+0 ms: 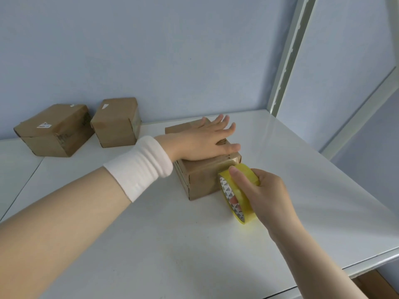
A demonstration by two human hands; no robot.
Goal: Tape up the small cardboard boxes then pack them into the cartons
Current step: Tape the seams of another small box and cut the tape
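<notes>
Here, brown small cardboard box (200,182), glossy tape strip, yellow tape roll (239,190)

A glossy white table (183,244) is being shown across the lower half of the view, and light is being reflected off its far right part. A thin dark seam (23,185) is being seen running through its left side, from the near left edge toward the back. The table is being backed by a pale blue wall (151,50). At the table's far right corner a white slotted post (290,57) is being shown rising, tilted rightward. A white bar (364,112) is being seen slanting along the right, beyond the table's edge.
</notes>
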